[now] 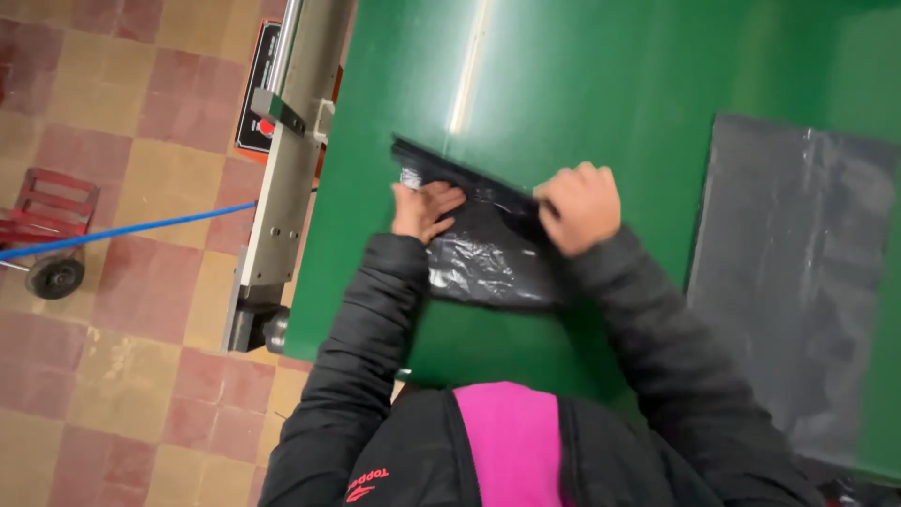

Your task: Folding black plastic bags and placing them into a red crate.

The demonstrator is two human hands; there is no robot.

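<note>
Seen from above, the person's left hand [424, 208] lies flat on a folded black plastic bag [483, 246], fingers spread a little and pressing its left part down against a green table [582, 75]. The right hand [582, 207] is curled into a loose fist on the bag's upper right edge, knuckles up, its fingertips tucked under so that it appears to pinch the folded rim there; the exact grip is hidden by the hand itself. The bag is glossy and wrinkled, lying at a slant near the table's near edge, directly in front of the person, with both hands touching it. Both arms wear black padded jacket sleeves [361, 347], and a bright pink garment [511, 441] shows between the open jacket fronts at the bottom of the view. To the right on the table, well apart from the hands, lies a larger flat sheet of dark grey plastic [798, 272]. Along the table's left side runs a grey metal rail [286, 178]. Beyond it is a floor of red and tan tiles [122, 376], where a blue hose [122, 230] crosses toward a red hand cart [47, 221] with a black wheel.
</note>
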